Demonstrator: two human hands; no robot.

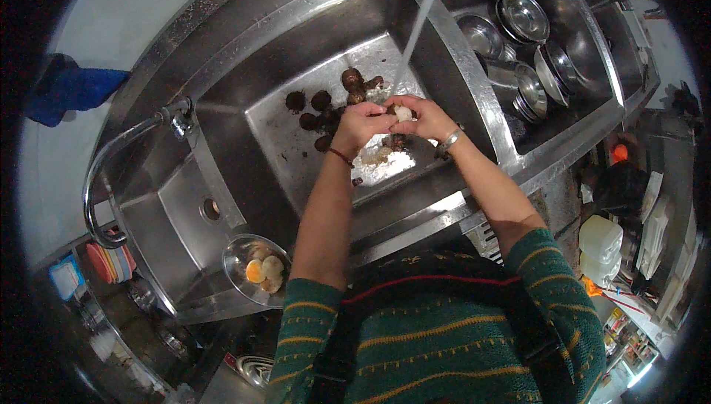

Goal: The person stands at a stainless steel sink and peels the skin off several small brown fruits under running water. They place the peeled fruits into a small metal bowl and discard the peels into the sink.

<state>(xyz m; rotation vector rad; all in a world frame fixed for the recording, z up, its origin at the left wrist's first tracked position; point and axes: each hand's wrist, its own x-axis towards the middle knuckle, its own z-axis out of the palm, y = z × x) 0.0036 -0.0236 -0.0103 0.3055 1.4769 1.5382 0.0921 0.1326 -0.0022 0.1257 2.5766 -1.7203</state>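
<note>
Both hands meet low over the middle basin of a stainless steel sink [266,143]. My left hand [362,125] and my right hand [422,117] have their fingertips on one small pale egg [402,114] with a brown patch on it. Below and around them, several dark brown, rough-coated round things, apparently eggs [321,101], lie on the basin floor. Pale wet scraps [375,155] and dark bits lie under the hands. A glass bowl [228,262] by my left forearm holds pale eggs [272,266]; one shows an orange yolk [255,272].
A stream of water [423,18] falls into the basin just beyond my hands. Metal bowls [526,15] and pots fill the right basin. At left, a curved faucet [91,182] arches over a small basin with a drain [210,209]. Plastic jugs [600,243] stand at right.
</note>
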